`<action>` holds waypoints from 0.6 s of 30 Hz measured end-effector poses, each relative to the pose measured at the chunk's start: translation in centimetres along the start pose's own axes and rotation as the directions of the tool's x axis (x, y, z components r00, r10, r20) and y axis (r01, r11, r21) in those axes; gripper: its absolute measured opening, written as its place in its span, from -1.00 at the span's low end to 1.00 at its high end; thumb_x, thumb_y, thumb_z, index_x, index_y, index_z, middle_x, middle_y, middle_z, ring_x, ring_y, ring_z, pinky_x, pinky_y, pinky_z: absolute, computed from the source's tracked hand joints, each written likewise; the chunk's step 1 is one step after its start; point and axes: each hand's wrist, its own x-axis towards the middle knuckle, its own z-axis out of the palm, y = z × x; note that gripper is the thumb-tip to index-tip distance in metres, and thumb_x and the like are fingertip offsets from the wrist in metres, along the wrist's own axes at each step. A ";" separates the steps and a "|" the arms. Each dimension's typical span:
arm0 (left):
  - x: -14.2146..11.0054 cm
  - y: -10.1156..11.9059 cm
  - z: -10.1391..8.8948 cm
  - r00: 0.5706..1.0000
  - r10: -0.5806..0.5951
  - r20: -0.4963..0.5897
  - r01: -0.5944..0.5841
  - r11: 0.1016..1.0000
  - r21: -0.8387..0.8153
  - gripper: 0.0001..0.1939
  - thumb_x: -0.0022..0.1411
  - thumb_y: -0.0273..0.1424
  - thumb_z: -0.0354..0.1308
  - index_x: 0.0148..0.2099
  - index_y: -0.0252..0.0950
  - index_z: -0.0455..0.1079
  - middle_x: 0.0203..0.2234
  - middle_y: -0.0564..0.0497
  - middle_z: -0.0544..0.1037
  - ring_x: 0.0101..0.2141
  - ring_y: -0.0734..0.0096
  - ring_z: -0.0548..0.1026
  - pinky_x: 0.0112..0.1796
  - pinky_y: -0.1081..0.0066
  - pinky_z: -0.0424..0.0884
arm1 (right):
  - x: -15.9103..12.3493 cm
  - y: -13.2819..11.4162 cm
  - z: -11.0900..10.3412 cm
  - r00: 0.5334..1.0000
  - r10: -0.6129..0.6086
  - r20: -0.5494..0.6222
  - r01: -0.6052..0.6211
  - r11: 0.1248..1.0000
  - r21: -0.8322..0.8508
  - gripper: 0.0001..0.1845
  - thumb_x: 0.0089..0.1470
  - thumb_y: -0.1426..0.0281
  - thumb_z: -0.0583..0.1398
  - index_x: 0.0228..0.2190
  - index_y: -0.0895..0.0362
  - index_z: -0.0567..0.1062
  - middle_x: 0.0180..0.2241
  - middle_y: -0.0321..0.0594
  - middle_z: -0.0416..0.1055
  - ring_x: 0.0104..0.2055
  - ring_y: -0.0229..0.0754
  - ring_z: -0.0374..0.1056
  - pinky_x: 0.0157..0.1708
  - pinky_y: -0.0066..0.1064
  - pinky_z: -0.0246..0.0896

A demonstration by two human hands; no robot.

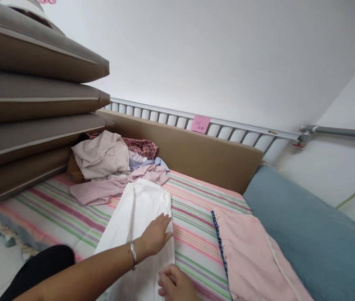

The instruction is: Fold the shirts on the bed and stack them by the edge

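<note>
A long white garment [146,205], folded narrow, lies lengthwise on the striped bed sheet; its near end runs out of view at the bottom. My left hand [156,234], with a silver bangle at the wrist, rests flat on it near the right edge, fingers extended. Lower down, my right hand [177,285] is at the garment's right edge with its fingers curled in. Whether cloth is pinched inside them is hidden. Off to the right lies a flat pink cloth [253,251] with a blue checked border.
Rumpled clothes [102,154] and a pink garment [102,190] lie beyond the white one. Thick grey-brown cushions [39,104] are stacked at left. A brown board [202,156] lines the back before a white radiator [165,118]; a blue-grey padded surface [306,217] borders the right.
</note>
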 end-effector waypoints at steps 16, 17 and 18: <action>13.8 -8.9 6.1 0.974 -0.100 0.204 0.005 0.908 0.419 -0.40 0.31 -0.13 -0.17 0.28 -0.35 0.05 0.28 -0.19 0.05 0.27 0.09 -0.05 0.18 0.04 -0.06 | 4.0 -4.3 -1.0 0.875 0.413 0.252 -0.412 0.909 -0.061 -0.86 0.11 0.48 -0.04 -0.41 0.12 0.29 -0.76 -0.41 0.28 -0.75 -0.36 0.21 -0.68 -0.61 -0.07; 13.6 -8.8 5.7 0.973 -0.094 0.211 -0.004 0.907 0.422 -0.42 0.30 -0.13 -0.14 0.27 -0.33 0.08 0.27 -0.19 0.09 0.26 0.10 0.00 0.17 0.06 -0.02 | 4.0 -4.3 -1.0 0.876 0.411 0.253 -0.405 0.911 -0.077 -0.87 0.11 0.47 -0.03 -0.42 0.13 0.29 -0.76 -0.42 0.27 -0.76 -0.37 0.20 -0.68 -0.62 -0.08; 13.5 -8.6 5.2 0.972 -0.086 0.218 -0.015 0.905 0.424 -0.44 0.30 -0.14 -0.12 0.25 -0.31 0.12 0.25 -0.19 0.13 0.24 0.10 0.06 0.15 0.07 0.03 | 4.0 -4.3 -1.0 0.877 0.408 0.255 -0.400 0.913 -0.084 -0.88 0.11 0.46 -0.02 -0.42 0.13 0.29 -0.76 -0.42 0.27 -0.76 -0.37 0.19 -0.68 -0.62 -0.08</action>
